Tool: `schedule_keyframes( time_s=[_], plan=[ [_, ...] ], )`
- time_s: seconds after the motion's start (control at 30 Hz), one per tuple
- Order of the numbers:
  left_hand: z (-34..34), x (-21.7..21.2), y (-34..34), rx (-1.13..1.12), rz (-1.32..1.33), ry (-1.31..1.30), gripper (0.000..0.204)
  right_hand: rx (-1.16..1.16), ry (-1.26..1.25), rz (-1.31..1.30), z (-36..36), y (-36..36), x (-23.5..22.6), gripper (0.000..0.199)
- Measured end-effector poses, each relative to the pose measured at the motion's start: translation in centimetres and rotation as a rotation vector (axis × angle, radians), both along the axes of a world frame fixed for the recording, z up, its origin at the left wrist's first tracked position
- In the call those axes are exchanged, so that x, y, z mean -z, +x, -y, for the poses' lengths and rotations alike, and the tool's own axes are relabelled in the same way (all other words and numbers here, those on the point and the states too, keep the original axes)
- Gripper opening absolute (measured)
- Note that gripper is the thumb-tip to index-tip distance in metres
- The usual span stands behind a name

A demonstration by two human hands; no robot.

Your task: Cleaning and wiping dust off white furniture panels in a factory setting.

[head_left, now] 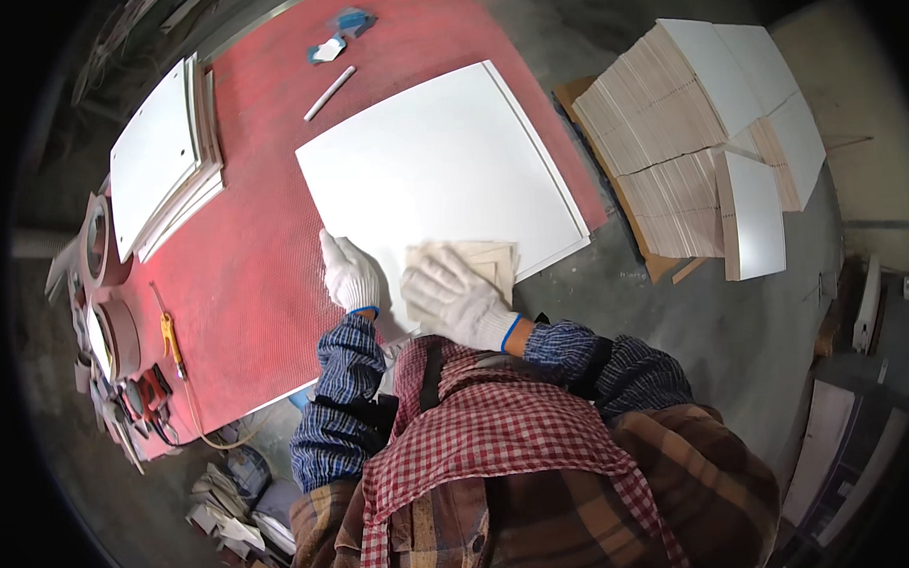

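A large white panel (420, 165) lies on the red table covering, with a second white edge showing along its right side. My left hand (350, 276), in a white knitted glove, is at the panel's left edge with its fingers stretched out. Gloved likewise, my right hand (457, 296) lies flat with fingers spread on a folded beige cloth or sheet (496, 259) near the panel's close edge. Part of that beige piece is hidden under the palm; its exact material is unclear.
White panels (155, 154) are stacked at the table's left, near tape rolls (121, 336), a yellow air blow gun (169, 336) and a red power tool (148, 395). A white stick (330, 93) lies beyond the panel. Bundled boards (660, 137) stand at the right.
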State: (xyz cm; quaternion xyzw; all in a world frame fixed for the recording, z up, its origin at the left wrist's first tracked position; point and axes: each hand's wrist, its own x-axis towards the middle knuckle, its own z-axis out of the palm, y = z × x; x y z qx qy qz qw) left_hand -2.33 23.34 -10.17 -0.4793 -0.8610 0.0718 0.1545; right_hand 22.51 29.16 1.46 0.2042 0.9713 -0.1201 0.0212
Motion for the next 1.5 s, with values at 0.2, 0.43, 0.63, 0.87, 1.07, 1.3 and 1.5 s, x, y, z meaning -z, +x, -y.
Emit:
schedule_keyframes(
  time_s=[0.2,0.43,0.63,0.87,1.07,1.3,1.5],
  plan=[
    [-0.7,-4.4,1.1,0.021,0.06,0.058,0.047,0.005,0.059,-0.137,-5.8,5.4,-1.9,0.062],
    [-0.5,-4.9,2.1,-0.103,0.187,-0.047,0.027,0.325,0.111,-0.114,-17.0,5.0,-1.1,0.064],
    [-0.1,-5.9,2.9,-0.103,0.08,-0.153,0.027,0.537,0.221,-0.149,-27.1,-6.4,1.3,0.062],
    [-1.4,-9.3,2.1,-0.218,0.85,0.609,0.055,-0.022,0.229,-0.233,-20.7,-23.3,-1.1,0.053],
    [-0.4,-8.5,1.9,-0.366,0.925,0.681,0.046,-0.477,0.007,-0.468,-13.5,-24.7,-0.2,0.048],
    [-0.3,-7.7,2.9,-0.345,0.938,0.718,0.032,-0.516,-0.124,-0.379,-12.0,-19.1,-1.4,0.054],
    [-0.3,-8.6,3.0,-0.321,0.946,0.757,0.03,-0.554,-0.13,-0.384,-12.2,-19.3,-0.6,0.054]
  ],
)
